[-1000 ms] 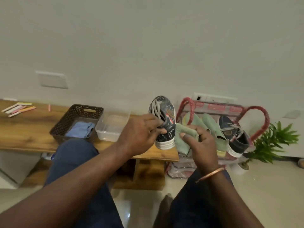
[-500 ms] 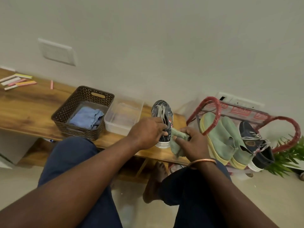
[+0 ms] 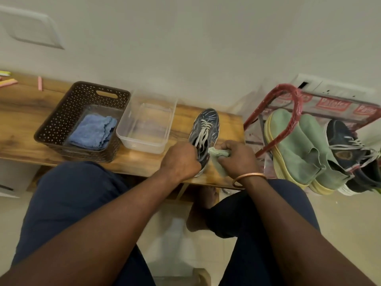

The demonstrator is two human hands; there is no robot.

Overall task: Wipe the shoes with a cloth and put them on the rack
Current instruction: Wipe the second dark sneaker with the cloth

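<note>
Brown basket (image 3: 54, 129), clear tub (image 3: 132, 141) beside shoe (image 3: 206, 122)

Repeated red labels with white script (image 3: 333, 104), on wrapping of red tubular metal shoe rack (image 3: 297, 106), lettering too blurred to read

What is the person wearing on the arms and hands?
The left forearm and right forearm are bare, no sleeves in view. Neither the left hand nor the right hand wears a glove. A thin copper-coloured bangle circles the right wrist.
</note>
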